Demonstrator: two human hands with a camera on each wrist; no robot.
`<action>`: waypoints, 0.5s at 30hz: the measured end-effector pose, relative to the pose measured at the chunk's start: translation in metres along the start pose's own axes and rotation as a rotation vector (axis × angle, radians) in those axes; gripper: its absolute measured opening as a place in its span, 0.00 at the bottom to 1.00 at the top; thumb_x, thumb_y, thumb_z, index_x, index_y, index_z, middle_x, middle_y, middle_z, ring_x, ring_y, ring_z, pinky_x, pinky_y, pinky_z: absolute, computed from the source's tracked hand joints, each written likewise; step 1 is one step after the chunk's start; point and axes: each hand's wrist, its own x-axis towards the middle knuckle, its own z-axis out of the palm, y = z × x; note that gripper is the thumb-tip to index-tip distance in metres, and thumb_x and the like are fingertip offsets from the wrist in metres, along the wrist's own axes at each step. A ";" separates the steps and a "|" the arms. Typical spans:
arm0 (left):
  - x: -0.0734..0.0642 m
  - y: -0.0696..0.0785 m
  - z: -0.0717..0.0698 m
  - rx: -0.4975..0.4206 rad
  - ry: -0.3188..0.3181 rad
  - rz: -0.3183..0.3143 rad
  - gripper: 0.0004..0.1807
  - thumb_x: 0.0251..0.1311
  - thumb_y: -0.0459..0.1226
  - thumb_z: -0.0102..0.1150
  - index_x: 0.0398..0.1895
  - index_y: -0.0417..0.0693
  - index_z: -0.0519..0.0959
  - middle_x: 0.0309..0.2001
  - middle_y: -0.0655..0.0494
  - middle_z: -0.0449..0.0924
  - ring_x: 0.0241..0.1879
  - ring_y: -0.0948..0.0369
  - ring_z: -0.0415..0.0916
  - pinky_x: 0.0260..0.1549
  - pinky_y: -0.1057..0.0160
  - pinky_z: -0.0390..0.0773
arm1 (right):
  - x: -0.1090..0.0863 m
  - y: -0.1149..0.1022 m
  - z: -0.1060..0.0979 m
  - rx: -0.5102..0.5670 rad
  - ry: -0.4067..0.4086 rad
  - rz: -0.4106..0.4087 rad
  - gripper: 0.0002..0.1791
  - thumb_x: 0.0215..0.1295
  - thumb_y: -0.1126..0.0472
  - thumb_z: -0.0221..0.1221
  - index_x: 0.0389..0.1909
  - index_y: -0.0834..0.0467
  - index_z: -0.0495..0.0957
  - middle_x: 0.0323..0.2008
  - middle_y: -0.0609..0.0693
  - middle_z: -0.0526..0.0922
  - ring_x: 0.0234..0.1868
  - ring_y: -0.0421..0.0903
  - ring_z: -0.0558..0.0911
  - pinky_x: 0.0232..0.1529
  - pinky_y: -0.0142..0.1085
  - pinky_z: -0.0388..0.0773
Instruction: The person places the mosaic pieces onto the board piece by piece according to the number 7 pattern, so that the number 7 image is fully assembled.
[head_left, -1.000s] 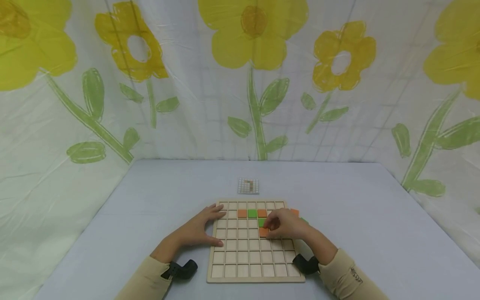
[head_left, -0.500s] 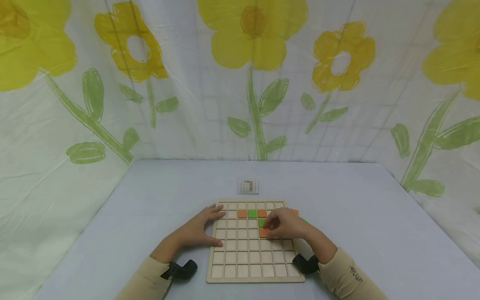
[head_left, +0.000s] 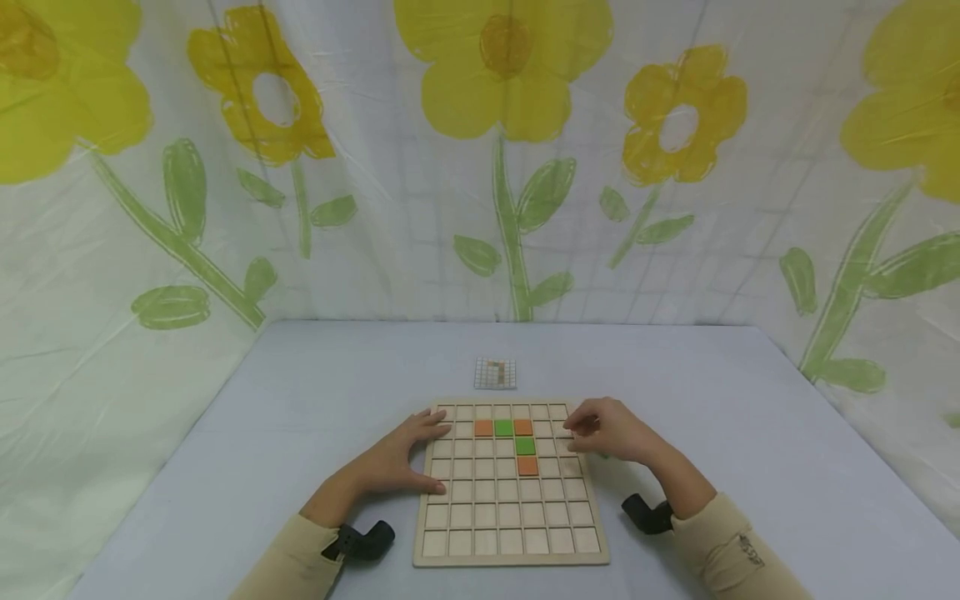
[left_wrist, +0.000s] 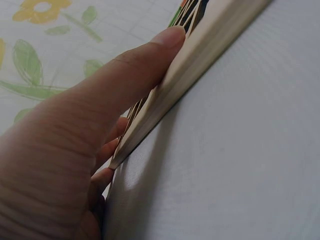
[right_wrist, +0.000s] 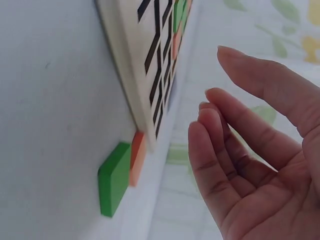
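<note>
A wooden grid board (head_left: 498, 516) lies on the table with orange and green square tiles set in its cells. Along one row sit an orange tile (head_left: 483, 427), a green tile (head_left: 503, 427) and another orange tile (head_left: 522, 427). Below the last come a green tile (head_left: 525, 447) and an orange tile (head_left: 528, 466). My left hand (head_left: 390, 457) rests on the board's left edge, thumb and fingers spread along the frame. Holding nothing, my right hand (head_left: 617, 431) hovers over the right edge, thumb apart from the loosely bent fingers.
Beside the board, the right wrist view shows a loose green tile (right_wrist: 114, 180) and a loose orange tile (right_wrist: 138, 158) on the table; my right hand mostly hides them in the head view. A small card with a printed grid (head_left: 495, 373) lies beyond the board's far edge.
My right hand has left the lowest orange tile, which stays in its cell, and moved right and away from me to the board's right edge. The left hand keeps its place.
</note>
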 end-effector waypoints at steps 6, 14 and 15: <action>0.000 0.000 0.000 0.002 0.001 -0.002 0.49 0.37 0.58 0.72 0.66 0.52 0.66 0.73 0.54 0.53 0.73 0.46 0.40 0.67 0.37 0.49 | -0.009 0.011 -0.007 0.005 0.040 0.067 0.16 0.51 0.62 0.68 0.40 0.65 0.80 0.38 0.54 0.82 0.37 0.43 0.79 0.38 0.33 0.79; 0.000 -0.001 0.000 0.005 0.001 0.006 0.49 0.37 0.59 0.71 0.66 0.52 0.66 0.73 0.54 0.53 0.73 0.46 0.40 0.67 0.37 0.49 | -0.023 0.024 -0.013 0.000 0.077 0.141 0.17 0.49 0.61 0.69 0.39 0.65 0.80 0.38 0.54 0.81 0.39 0.45 0.79 0.41 0.39 0.79; 0.000 -0.001 0.000 0.005 0.001 0.006 0.49 0.37 0.59 0.71 0.66 0.52 0.66 0.73 0.54 0.53 0.73 0.46 0.40 0.67 0.37 0.49 | -0.025 0.025 -0.013 -0.012 0.080 0.143 0.17 0.48 0.62 0.69 0.39 0.66 0.80 0.37 0.54 0.81 0.38 0.45 0.79 0.40 0.39 0.79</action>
